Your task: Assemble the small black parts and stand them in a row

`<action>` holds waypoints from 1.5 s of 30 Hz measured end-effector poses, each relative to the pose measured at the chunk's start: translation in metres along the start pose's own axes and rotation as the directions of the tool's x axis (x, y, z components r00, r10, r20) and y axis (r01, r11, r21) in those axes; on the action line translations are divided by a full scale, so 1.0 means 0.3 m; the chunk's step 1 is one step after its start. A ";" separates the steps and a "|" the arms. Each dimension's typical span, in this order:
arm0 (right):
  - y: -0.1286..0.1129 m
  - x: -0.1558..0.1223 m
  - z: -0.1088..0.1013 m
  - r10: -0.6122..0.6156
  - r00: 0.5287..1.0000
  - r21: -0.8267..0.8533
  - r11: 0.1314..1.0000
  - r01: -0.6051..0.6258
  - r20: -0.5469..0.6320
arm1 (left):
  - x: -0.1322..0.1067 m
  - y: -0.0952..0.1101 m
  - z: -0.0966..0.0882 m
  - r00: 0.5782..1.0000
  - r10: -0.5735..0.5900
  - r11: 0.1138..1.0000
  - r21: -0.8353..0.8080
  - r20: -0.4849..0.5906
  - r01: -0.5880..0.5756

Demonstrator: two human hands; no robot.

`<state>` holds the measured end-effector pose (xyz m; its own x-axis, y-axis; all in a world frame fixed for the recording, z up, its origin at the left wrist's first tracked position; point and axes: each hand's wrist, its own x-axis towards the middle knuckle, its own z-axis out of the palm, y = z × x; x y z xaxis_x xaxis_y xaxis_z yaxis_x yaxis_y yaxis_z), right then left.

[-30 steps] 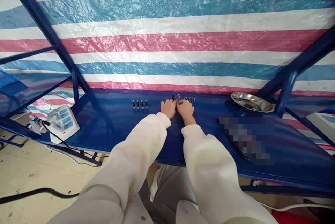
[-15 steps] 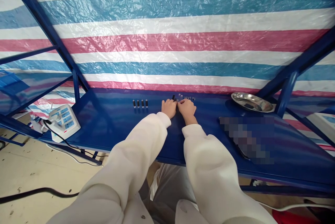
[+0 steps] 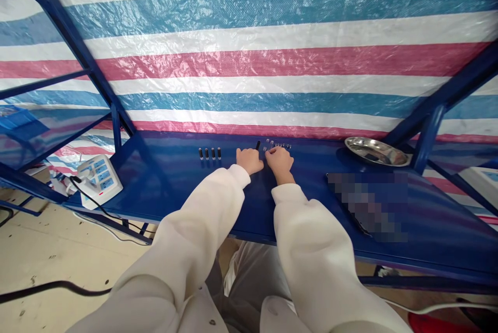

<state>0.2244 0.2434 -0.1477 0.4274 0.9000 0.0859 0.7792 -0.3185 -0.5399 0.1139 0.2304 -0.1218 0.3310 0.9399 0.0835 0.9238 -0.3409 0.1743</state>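
My left hand (image 3: 249,160) rests curled on the blue metal shelf (image 3: 167,188), with a small dark cylinder (image 3: 257,144) sticking up just past its fingers. My right hand (image 3: 279,160) sits beside it, a narrow gap between them, fingers bent down near several tiny dark and clear parts (image 3: 278,144) at the back. What the fingers hold is too small to name. Further left, a row of small black cylinders (image 3: 210,153) stands upright. Both arms wear white sleeves.
A shiny steel dish (image 3: 375,151) sits at the right by a blue upright. A dark flat pad (image 3: 365,203) lies in front of it. A white power strip (image 3: 99,178) with its cable lies at the shelf's left end. A striped tarpaulin (image 3: 249,63) hangs behind.
My hands have drawn slightly apart, the left moving left. The view has shifted a little.
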 end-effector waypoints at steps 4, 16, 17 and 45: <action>0.002 -0.003 -0.001 -0.012 1.000 0.009 1.000 0.012 -0.007 | -0.004 -0.013 0.007 0.998 -0.064 0.998 -0.019 -0.009 0.064; 0.002 -0.009 -0.006 -0.030 0.999 0.005 1.000 0.030 -0.031 | 0.039 -0.049 0.060 0.998 0.069 0.998 -0.006 -0.004 -0.069; 0.002 -0.009 -0.007 -0.029 0.999 0.004 1.000 0.029 -0.030 | 0.045 -0.050 0.063 0.997 0.072 0.997 -0.002 -0.006 -0.072; -0.011 -0.033 -0.007 -0.123 0.992 0.048 0.991 0.123 -0.003 | -0.034 -0.047 0.014 0.990 0.021 0.996 -0.085 -0.140 -0.033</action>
<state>0.2185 0.2350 -0.1450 0.3299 0.9313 0.1541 0.8031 -0.1911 -0.5644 0.0983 0.2258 -0.1292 0.3198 0.9207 0.2239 0.8928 -0.3719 0.2543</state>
